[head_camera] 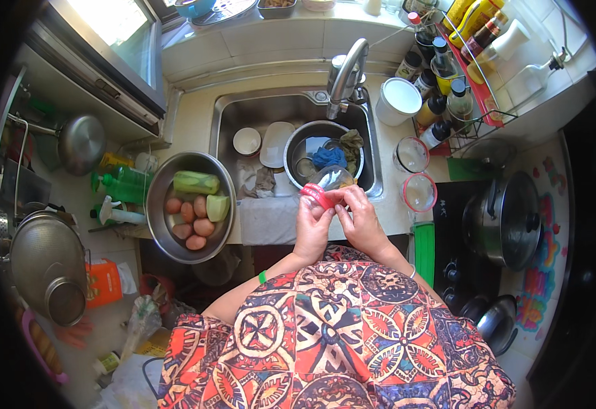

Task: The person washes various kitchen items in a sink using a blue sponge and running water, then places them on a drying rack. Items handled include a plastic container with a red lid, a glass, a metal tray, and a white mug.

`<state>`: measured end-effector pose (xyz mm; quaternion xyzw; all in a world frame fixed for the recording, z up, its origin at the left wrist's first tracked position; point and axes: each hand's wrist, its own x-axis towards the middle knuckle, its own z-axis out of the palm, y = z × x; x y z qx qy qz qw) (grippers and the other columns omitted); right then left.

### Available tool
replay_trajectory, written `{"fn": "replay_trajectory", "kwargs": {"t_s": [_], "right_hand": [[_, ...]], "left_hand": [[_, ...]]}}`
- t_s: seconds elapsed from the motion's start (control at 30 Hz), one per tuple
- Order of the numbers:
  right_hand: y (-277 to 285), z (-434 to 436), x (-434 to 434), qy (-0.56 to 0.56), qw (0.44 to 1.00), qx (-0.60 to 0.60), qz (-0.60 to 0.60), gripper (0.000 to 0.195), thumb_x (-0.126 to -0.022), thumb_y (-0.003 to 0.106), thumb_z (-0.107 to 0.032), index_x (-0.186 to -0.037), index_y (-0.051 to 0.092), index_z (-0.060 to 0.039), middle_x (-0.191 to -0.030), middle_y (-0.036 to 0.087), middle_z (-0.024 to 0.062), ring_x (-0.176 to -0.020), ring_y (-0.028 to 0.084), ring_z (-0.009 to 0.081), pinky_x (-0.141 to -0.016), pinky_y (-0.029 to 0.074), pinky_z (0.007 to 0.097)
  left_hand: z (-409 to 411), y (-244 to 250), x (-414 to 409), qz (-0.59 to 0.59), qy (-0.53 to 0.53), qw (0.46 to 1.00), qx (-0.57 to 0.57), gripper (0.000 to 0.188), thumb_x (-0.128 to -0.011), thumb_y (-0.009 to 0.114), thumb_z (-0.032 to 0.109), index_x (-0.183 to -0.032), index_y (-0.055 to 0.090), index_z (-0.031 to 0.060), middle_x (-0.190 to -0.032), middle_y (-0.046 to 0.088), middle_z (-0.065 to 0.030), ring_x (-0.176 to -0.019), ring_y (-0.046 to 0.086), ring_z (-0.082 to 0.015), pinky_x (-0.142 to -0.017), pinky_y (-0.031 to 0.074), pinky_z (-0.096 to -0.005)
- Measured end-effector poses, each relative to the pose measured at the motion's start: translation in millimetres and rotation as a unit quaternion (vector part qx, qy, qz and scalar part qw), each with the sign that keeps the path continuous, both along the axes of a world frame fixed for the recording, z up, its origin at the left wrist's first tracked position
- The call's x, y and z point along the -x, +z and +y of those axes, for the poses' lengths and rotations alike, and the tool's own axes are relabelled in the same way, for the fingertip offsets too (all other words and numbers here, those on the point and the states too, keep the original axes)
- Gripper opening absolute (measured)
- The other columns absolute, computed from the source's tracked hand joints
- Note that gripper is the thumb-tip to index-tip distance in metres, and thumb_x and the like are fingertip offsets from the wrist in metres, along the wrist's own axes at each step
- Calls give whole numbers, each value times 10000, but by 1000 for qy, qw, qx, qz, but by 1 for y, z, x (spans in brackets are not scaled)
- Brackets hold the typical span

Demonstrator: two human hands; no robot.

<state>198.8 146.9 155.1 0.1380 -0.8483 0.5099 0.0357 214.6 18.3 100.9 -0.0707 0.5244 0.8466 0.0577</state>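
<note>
Above the sink's front edge I hold a clear jar [335,177] with a red band [314,196] that bears white writing. My left hand [312,227] grips the jar at the band. The fingertips of my right hand [362,217] pinch the band's near side, close to my left thumb. Just beyond the jar, a steel basin [289,148] stands in the sink [226,110]. Water, a blue cloth [328,157] and a darker green-brown cloth [351,144] are in it. The jar's lower part is partly hidden by my fingers.
Left of the sink, a steel bowl [155,171] holds several eggs and green vegetable pieces. The faucet [349,76] arches over the basin. Two clear containers with red rims [411,154] and a white tub [399,101] stand right. A lidded pot [502,220] sits on the black stove.
</note>
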Motion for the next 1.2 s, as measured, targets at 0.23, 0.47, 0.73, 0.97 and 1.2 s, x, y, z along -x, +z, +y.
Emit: {"fn": "replay_trajectory", "kwargs": {"t_s": [0.23, 0.47, 0.73, 0.97, 1.2], "right_hand": [[14, 3, 3, -6, 996, 55, -64, 331, -889, 521, 58, -1200, 623, 13, -1109, 609, 146, -1025, 646, 248, -904, 522, 341], [15, 7, 5, 29, 989, 93, -115, 361, -876, 490, 93, -1207, 614, 21, -1107, 616, 123, -1032, 653, 211, -929, 520, 328], [1, 20, 1, 21, 944, 237, -229, 328, -921, 496, 32, -1232, 600, 13, -1192, 643, 91, -1087, 618, 168, -982, 481, 327], [5, 22, 6, 38, 936, 243, -252, 322, -928, 484, 20, -1224, 611, 20, -1129, 676, 94, -1054, 630, 164, -959, 486, 322], [0, 20, -2, -9, 914, 301, -271, 311, -945, 515, 2, -1245, 591, 17, -1132, 664, 90, -1052, 630, 161, -951, 497, 312]], "left_hand": [[-9, 9, 3, 86, 1, 950, 300, 266, -920, 562, -53, -1156, 461, 14, -1038, 712, -140, -980, 693, -190, -832, 532, -316], [-7, 14, 1, 170, 24, 903, 393, 280, -896, 556, -32, -1146, 448, 34, -895, 654, -267, -843, 637, -471, -658, 498, -537], [-21, -1, -1, 221, -58, 867, 442, 272, -858, 529, -74, -1122, 507, -12, -906, 644, -269, -858, 639, -467, -698, 516, -513], [-21, 4, -2, 258, -79, 846, 459, 406, -754, 489, -141, -1145, 515, -36, -1004, 642, -265, -957, 627, -455, -797, 519, -493], [-31, 1, 5, 357, -83, 763, 532, 387, -769, 517, -77, -1154, 528, -34, -1069, 628, -270, -1010, 625, -426, -982, 484, -476]]}}
